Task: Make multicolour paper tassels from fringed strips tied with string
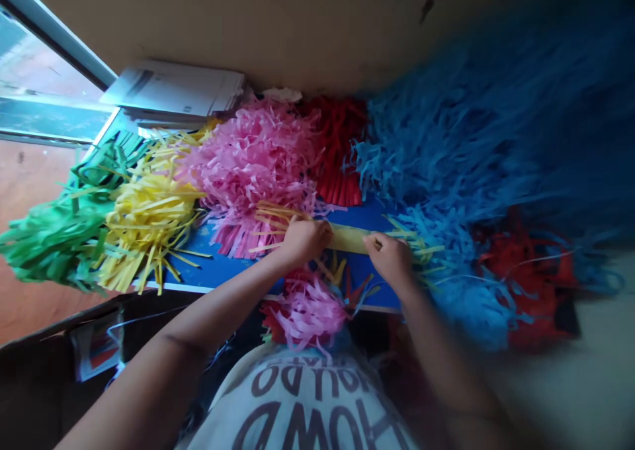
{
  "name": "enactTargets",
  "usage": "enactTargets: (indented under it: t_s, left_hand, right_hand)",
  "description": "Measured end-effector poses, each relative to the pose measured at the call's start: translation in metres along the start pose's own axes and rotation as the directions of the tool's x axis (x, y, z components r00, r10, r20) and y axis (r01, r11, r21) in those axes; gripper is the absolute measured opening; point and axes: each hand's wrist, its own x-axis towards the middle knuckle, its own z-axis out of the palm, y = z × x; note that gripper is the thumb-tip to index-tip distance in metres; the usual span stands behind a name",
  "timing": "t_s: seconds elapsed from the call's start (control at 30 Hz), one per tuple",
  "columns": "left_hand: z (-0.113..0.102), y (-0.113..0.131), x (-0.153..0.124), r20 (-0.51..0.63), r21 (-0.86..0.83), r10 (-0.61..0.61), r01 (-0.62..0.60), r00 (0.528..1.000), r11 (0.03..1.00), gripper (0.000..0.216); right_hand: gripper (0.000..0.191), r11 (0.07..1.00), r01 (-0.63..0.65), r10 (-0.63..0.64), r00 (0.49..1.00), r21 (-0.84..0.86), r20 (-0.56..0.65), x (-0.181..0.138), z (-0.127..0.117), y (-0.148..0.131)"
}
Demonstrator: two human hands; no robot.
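Observation:
Between my two hands a yellow tissue-paper fringe (348,238) is stretched level, a flat uncut band in its middle and cut strips spreading past both hands. My left hand (305,239) is closed on the band's left end. At the other end my right hand (391,257) pinches it with thumb and fingers. Just below the band, at the table's front edge, lies a bunch of pink fringe (310,308) with red paper beside it. The fingertips themselves are partly hidden by the knuckles.
On the blue table (218,265) lie green fringe (59,238), yellow fringe (149,218), a pink heap (258,159) and red fringe (340,152). A large blue fringe mass (461,145) fills the right, with red paper (530,271) below it. Stacked papers (173,89) stand by the wall.

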Motion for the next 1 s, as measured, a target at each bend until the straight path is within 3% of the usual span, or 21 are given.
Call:
enactTargets:
  t_s: [0.23,0.53,0.6,0.67,0.73,0.8,0.83,0.9,1.0]
  left_hand:
    - [0.001,0.007,0.013,0.022,0.105,-0.069,0.066,0.997,0.992,0.034]
    - [0.001,0.008,0.015,0.034,0.162,-0.071,0.064,0.997,0.985,0.031]
    - [0.001,0.007,0.015,-0.068,0.171,-0.003,0.015,0.998,0.985,0.026]
    - [0.001,0.005,0.015,-0.193,0.213,0.194,-0.152,0.962,0.965,0.021]
    - [0.001,0.002,0.016,-0.187,0.273,0.471,-0.415,0.862,0.868,0.016]
    - [0.0,-0.001,0.017,-0.066,0.285,0.663,-0.622,0.746,0.729,0.016]
    - [-0.001,-0.002,0.017,-0.018,0.28,0.704,-0.672,0.71,0.685,0.016]
    - [-0.003,-0.003,0.016,0.009,0.287,0.714,-0.686,0.7,0.669,0.016]
    - [-0.002,0.001,0.012,-0.027,0.303,0.671,-0.633,0.741,0.712,0.015]
  right_hand:
    - [0.028,0.999,-0.034,0.034,0.999,-0.02,-0.038,0.002,0.007,0.003]
    - [0.017,0.998,-0.025,0.023,0.999,-0.051,-0.042,0.004,0.011,0.006]
    - [0.013,0.996,-0.028,0.02,0.995,-0.089,-0.096,0.003,0.009,0.003]
    - [0.013,0.987,-0.003,-0.031,0.977,-0.16,-0.209,-0.001,0.005,-0.003]
    - [0.013,0.967,0.121,-0.179,0.948,-0.223,-0.262,-0.007,-0.002,-0.009]
    - [0.011,0.915,0.339,-0.378,0.911,-0.221,-0.166,-0.012,-0.008,-0.013]
    - [0.01,0.879,0.435,-0.459,0.883,-0.196,-0.1,-0.014,-0.009,-0.013]
    - [0.009,0.83,0.537,-0.544,0.839,-0.15,-0.009,-0.013,-0.01,-0.01]
    - [0.015,0.846,0.52,-0.523,0.852,-0.117,0.003,-0.003,-0.009,-0.002]
